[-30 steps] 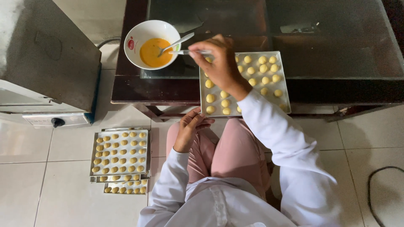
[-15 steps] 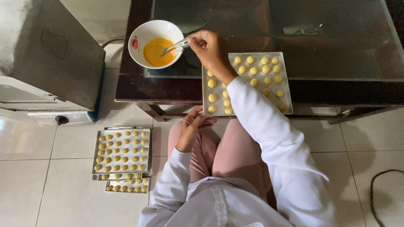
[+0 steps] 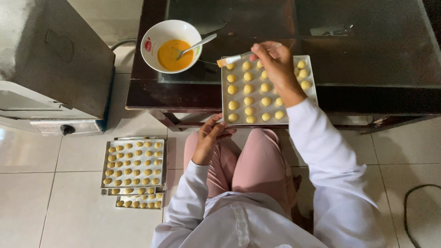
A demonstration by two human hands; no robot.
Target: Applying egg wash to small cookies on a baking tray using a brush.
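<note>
Head view, from the left: a grey metal oven (image 3: 50, 64) stands on the pale tiled floor (image 3: 27, 206), with a black knob (image 3: 67, 130) on its white front edge. Just right of it, on the floor, lies a stack of trays (image 3: 134, 164) filled with rows of small yellow dough balls; the top tray is fully seen, and a lower one pokes out beneath it nearer the person. Above, on the near left corner of a dark table (image 3: 151, 92), sits a white bowl (image 3: 171, 45) of orange egg wash with a spoon (image 3: 196, 45) leaning in it, handle pointing right. Below the table edge, the left hand (image 3: 210, 138) rests on the left knee, fingers loosely curled and apart, closed on nothing, its fingertips near the front left corner of the table tray (image 3: 226, 98). That tray lies on the table's front edge, overhanging it slightly toward the person, and carries rows of dough balls (image 3: 248, 88). Over it the right hand (image 3: 277, 64) is pinched together on a brush (image 3: 231, 60), a small one with a white handle and an orange-tipped head, which points left and touches down at the tray's far left corner, on or just beside the corner ball. The right arm in its white sleeve (image 3: 328, 156) crosses the tray's right part, hiding some of the balls there. Pink trousers (image 3: 257, 165) show between the arms. At the far right, a black cable (image 3: 413, 211) curves on the floor.
</note>
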